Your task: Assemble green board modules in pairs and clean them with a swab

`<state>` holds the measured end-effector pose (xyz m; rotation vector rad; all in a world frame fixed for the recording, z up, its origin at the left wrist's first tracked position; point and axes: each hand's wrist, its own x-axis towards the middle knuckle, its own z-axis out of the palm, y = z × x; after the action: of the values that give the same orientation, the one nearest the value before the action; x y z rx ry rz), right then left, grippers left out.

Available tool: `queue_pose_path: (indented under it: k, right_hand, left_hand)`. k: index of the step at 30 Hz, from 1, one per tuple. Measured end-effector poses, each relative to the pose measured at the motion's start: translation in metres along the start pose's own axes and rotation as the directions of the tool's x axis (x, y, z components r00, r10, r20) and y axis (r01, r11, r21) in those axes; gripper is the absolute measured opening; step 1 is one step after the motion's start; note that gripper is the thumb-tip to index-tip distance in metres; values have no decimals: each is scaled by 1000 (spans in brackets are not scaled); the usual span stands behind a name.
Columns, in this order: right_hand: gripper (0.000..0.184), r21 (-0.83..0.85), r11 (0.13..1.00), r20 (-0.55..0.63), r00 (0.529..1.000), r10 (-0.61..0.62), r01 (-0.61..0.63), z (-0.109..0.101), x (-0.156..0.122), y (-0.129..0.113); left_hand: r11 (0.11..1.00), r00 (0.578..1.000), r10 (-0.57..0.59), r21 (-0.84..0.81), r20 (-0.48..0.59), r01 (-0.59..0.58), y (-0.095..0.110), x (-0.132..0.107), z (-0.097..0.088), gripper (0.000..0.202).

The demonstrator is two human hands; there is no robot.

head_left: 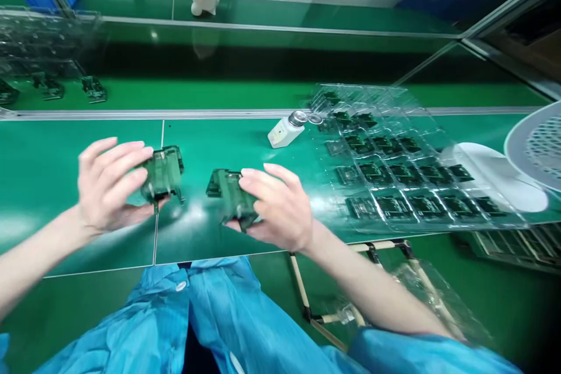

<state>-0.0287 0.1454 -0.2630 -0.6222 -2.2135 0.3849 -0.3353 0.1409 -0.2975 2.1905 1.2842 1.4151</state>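
While the left hand (107,184) grips one green circuit board (163,174) at centre left, tilted nearly upright, the right hand (276,207) closes its fingers (256,178) on a second board (230,194), its long axis slanting toward lower right, above the bench (39,163).

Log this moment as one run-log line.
left hand: holds green part | right hand: holds second green part | clear tray: at right
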Motion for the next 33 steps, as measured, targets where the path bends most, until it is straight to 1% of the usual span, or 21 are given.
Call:
queue_pose_path:
  k: [1, 2, 3, 4, 5, 6, 7, 8, 9, 13, 15, 16, 17, 19, 21, 22, 23, 25, 27, 31, 33]
  right_hand:
    - [42, 107, 981, -144, 974, 176, -161, 11, -4, 1]
    - [52, 281, 911, -244, 895, 373, -303, 24, -7, 2]
    - [58, 487, 777, -264, 781, 566, -398, 36, -8, 1]
    - [60, 678, 595, -212, 660, 721, -432, 49, -8, 1]
    - [59, 819, 398, -117, 559, 821, -413, 60, -7, 0]
    - [59, 904, 227, -23, 490, 872, -362, 70, -5, -1]
    - [59, 948, 101, 47, 445, 894, -303, 78, -2, -2]
    - [58, 966, 20, 93, 419, 903, -257, 85, 0, -3]
    - [58, 974, -26, 119, 407, 906, -227, 90, 2, -4]
    - [61, 971, -121, 201, 432, 879, -206, 98, 5, -8]
    - [63, 971, -106, 193, 447, 874, -213, 97, 1, -7]
    - [64, 971, -62, 166, 462, 871, -231, 95, -3, -6]
    - [64, 966, 18, 113, 486, 866, -257, 91, -8, -4]
    - [66, 907, 255, -23, 566, 824, -335, 83, -23, 3]
    - [76, 738, 512, -109, 672, 733, -439, 73, -42, 10]
    - [78, 621, 604, -90, 719, 689, -500, 69, -51, 13]
    - [76, 501, 659, -26, 751, 660, -561, 67, -59, 15]
    - [65, 330, 684, 156, 753, 640, -650, 68, -71, 18]
    - [58, 329, 638, 276, 717, 641, -697, 75, -77, 19]
    - [69, 557, 444, 299, 668, 681, -702, 93, -82, 17]
    - [76, 607, 377, 303, 642, 705, -700, 97, -84, 17]
  left_hand:
    - [982, 983, -152, -123, -100, 140, 7, -4, 9, 47]
    - [908, 935, -334, -306, -117, 286, 14, -8, 18, 51]
    - [757, 862, -504, -506, -49, 413, 21, -10, 27, 51]
    - [549, 781, -621, -669, 74, 500, 28, -12, 35, 48]
    - [335, 708, -675, -771, 204, 542, 35, -13, 43, 48]
    - [159, 657, -689, -821, 306, 549, 40, -14, 50, 50]
    - [45, 626, -695, -848, 354, 529, 45, -15, 56, 53]
    - [-23, 610, -699, -864, 374, 503, 49, -15, 62, 55]
    - [-70, 598, -703, -874, 385, 481, 52, -16, 67, 56]
    - [-194, 558, -693, -864, 456, 466, 58, -19, 79, 52]
    - [-167, 571, -680, -856, 460, 490, 54, -22, 77, 54]
    - [-121, 588, -672, -850, 450, 512, 50, -25, 74, 57]
    - [-48, 613, -664, -842, 429, 537, 43, -29, 69, 58]
    - [188, 679, -635, -779, 369, 598, 25, -41, 59, 56]
    - [475, 745, -587, -610, 318, 635, 6, -56, 49, 56]
    - [594, 767, -560, -494, 313, 635, -1, -64, 46, 57]
    - [688, 780, -533, -370, 326, 625, -6, -71, 45, 58]
    - [812, 791, -474, -155, 388, 563, -7, -80, 47, 56]
    - [894, 807, -393, -23, 440, 447, 2, -83, 52, 51]
    - [974, 869, -227, 89, 440, 209, 33, -67, 60, 42]
    - [980, 871, -191, 133, 453, 145, 44, -56, 58, 41]
